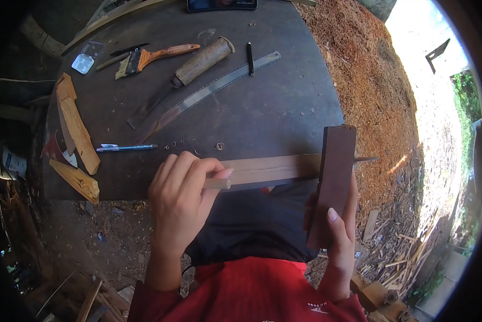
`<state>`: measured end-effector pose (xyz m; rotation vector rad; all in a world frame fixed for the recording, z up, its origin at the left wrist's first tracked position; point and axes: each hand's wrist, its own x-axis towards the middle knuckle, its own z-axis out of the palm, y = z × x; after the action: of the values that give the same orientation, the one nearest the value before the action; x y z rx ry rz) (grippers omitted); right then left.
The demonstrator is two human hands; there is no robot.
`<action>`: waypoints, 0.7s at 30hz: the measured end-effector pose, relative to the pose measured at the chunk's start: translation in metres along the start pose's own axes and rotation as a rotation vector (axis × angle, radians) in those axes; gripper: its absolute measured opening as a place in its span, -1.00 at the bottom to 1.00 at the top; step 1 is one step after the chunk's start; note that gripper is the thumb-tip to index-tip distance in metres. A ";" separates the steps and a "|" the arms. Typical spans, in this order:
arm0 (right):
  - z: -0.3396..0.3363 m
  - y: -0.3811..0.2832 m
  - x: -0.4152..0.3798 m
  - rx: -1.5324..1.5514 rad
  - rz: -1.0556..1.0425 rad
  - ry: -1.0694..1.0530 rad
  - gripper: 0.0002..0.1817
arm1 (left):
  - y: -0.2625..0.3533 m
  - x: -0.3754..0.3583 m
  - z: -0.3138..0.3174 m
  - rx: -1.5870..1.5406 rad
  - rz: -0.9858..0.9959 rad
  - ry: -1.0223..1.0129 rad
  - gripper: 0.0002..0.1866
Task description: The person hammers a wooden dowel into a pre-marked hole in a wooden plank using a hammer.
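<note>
My left hand [181,198] is closed in a pinch, with a short round wooden dowel [218,183] poking out past the thumb. Beside those fingers a flat pale wooden strip [276,167] runs along the table's near edge, over my lap. Its far end passes behind a dark brown rectangular block [335,182], which my right hand [342,222] grips upright with the thumb across its face; the other fingers are mostly hidden behind it. A thin dark rod [366,159] sticks out on the block's right side. Small curled shavings [219,146] lie near my left hand.
On the dark table [284,118] lie a steel ruler [219,83], a wooden-handled chisel [204,61], a paintbrush [168,52], a black pen [250,60] and a blue pen [127,147]. Wood offcuts [79,126] sit at left. A phone [222,5] stands at the back; sawdust [375,107] covers the ground at right.
</note>
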<state>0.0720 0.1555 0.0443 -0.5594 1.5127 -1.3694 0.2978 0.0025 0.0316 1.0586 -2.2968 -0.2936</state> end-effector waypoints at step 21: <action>-0.005 0.007 0.002 -0.029 -0.039 -0.016 0.03 | 0.002 0.000 -0.003 0.016 -0.033 -0.048 -0.82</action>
<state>0.0690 0.1578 0.0370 -0.6194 1.5184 -1.3714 0.2978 0.0041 0.0349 1.1096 -2.3291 -0.3180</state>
